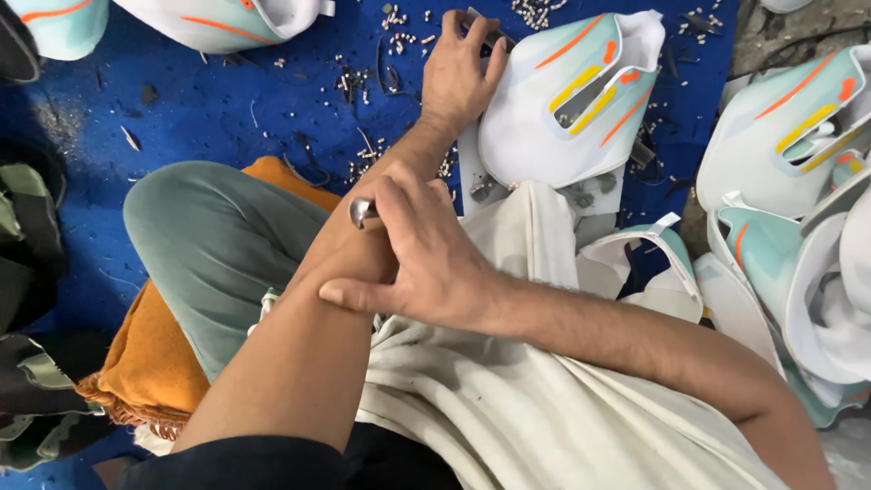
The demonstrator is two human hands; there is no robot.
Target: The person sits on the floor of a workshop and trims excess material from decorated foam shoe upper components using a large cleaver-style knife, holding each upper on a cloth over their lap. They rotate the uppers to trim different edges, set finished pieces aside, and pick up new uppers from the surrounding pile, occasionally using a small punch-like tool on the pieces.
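A blue mat (pixel 209 109) covers the floor, strewn with small pale metal bits (pixel 399 41) and dark scraps, with the barest stretch at its left half. The person sits cross-legged, a green trouser knee (pixel 209 245) over an orange cloth (pixel 150 363) and a cream cloth (pixel 535 399) across the lap. The left hand (pixel 461 73) reaches forward and lies flat, fingers spread, on the edge of a white shoe upper (pixel 562 109) with yellow and orange stripes, near the mat's top edge. The right hand (pixel 426 249) is clenched around a small metal tool (pixel 364 213) and rests against the left forearm. Two similar uppers (pixel 227 23) lie at the top left; at least three more (pixel 798 136) are piled at the right edge.
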